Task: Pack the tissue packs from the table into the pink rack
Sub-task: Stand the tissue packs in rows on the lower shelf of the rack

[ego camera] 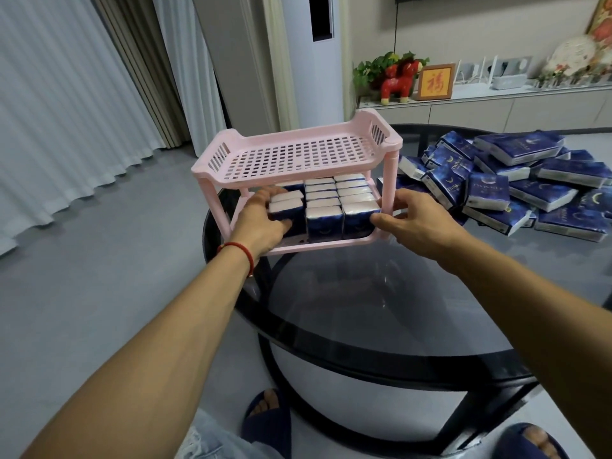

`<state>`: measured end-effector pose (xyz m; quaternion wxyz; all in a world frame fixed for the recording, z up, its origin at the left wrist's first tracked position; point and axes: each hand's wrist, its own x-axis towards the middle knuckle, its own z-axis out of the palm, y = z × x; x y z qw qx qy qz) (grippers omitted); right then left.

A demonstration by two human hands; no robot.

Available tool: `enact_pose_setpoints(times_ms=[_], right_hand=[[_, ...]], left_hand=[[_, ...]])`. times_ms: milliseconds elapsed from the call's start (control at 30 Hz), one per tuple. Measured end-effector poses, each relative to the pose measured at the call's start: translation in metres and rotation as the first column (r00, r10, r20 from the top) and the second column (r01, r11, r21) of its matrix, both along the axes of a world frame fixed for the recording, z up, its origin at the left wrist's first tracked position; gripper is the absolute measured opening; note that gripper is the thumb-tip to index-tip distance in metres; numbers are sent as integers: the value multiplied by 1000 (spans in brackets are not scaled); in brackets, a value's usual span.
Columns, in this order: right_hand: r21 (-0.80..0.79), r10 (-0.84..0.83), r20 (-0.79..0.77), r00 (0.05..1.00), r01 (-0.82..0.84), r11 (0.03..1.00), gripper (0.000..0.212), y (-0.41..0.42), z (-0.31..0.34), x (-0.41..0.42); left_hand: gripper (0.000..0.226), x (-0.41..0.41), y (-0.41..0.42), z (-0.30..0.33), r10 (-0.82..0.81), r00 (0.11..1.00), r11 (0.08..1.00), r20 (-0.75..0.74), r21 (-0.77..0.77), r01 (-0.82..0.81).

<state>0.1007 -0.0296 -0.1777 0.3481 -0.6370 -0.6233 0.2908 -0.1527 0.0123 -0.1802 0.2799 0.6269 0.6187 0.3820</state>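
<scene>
While the left hand [261, 220] presses a tissue pack [287, 212] into the pink rack [298, 154] at the desk's [381, 309] far-left edge, right fingers [381, 220] steady another — next, likely the upper shelf.

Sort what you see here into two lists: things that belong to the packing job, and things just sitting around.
Belongs to the job:
pink rack
tissue packs in the rack
pile of tissue packs
table
left hand
right hand

Just sitting around:
red toy horse
framed picture
plant
curtains
</scene>
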Motion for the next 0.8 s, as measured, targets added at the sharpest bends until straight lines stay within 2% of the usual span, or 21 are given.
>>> enact_pose_setpoints(times_ms=[200, 333, 400, 533, 700, 800], right_hand=[[-9, 14, 25, 1000, -13, 1000, 37, 1, -2, 0], [-19, 13, 11, 1000, -13, 1000, 36, 0, -2, 1], [-29, 22, 5, 1000, -22, 999, 36, 0, -2, 0], [-34, 32, -17, 999, -33, 999, 28, 0, -1, 1], [-19, 29, -19, 999, -30, 999, 15, 1, -1, 0], [-12, 18, -32, 999, -18, 1000, 13, 1, -2, 0]], left_hand=[[71, 8, 7, -18, 63, 997, 995, 40, 69, -66], [54, 9, 14, -23, 136, 986, 990, -96, 50, -132], [53, 9, 17, -21, 134, 982, 990, -135, 70, -125], [59, 9, 23, -16, 68, 984, 997, -163, 39, -62], [44, 9, 32, -16, 23, 978, 1000, -209, 20, -19], [44, 8, 34, -16, -6, 984, 1000, -180, 13, 8]])
